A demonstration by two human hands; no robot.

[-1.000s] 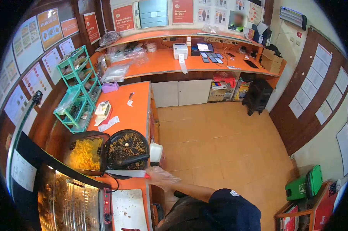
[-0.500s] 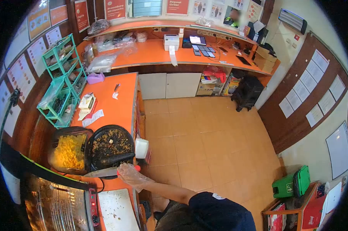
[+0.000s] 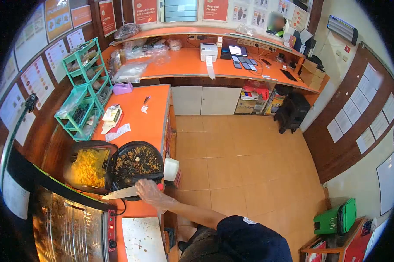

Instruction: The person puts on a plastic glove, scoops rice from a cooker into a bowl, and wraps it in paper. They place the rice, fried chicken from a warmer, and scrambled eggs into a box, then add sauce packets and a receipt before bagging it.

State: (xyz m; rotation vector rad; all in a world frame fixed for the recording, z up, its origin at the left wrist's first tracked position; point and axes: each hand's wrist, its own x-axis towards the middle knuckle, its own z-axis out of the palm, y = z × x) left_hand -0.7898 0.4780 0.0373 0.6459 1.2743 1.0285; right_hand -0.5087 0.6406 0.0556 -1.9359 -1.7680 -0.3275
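Note:
My right hand (image 3: 152,195), in a clear plastic glove, is closed around a knife (image 3: 120,193). Its blade points left across the front edge of a round black pan (image 3: 129,168), and the red end of its handle shows right of my fingers. Brown crumbs and one pale bit lie in the pan. Left of it sits a dark container (image 3: 71,168) with yellow shredded food (image 3: 90,168). A white board (image 3: 141,238) with scattered crumbs lies nearer to me. My left hand is not in view.
A glass-fronted heated cabinet (image 3: 70,227) stands at lower left. Green tiered racks (image 3: 85,87) and a purple holder (image 3: 123,88) are farther along the orange counter (image 3: 151,126). A white container (image 3: 171,169) hangs at its side. A green bin (image 3: 336,220) stands right.
The whole view has shifted, moving the scene rightward. My right hand with the knife sits slightly farther left and higher against the pan, and the blade now tilts more down to the left.

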